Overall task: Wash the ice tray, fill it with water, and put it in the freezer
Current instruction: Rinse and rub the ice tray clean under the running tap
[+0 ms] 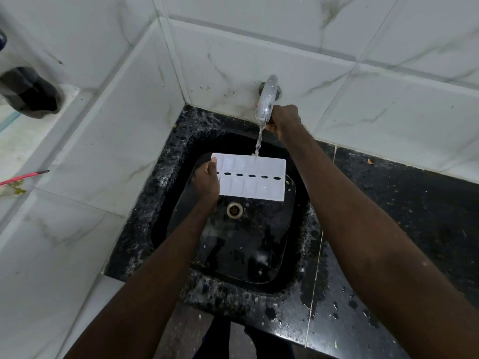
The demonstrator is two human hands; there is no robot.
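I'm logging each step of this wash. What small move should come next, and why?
Probably slide the tray sideways under the stream. Water lands only on one far-row cell near the middle, while the left hand holds the tray's left end over the sink and the right hand is at the tap.

white ice tray (pixel 255 181) showing a row of black ovals, sitting over a black speckled sink (pixel 166 161), white grey-veined tiles (pixel 259 55) behind
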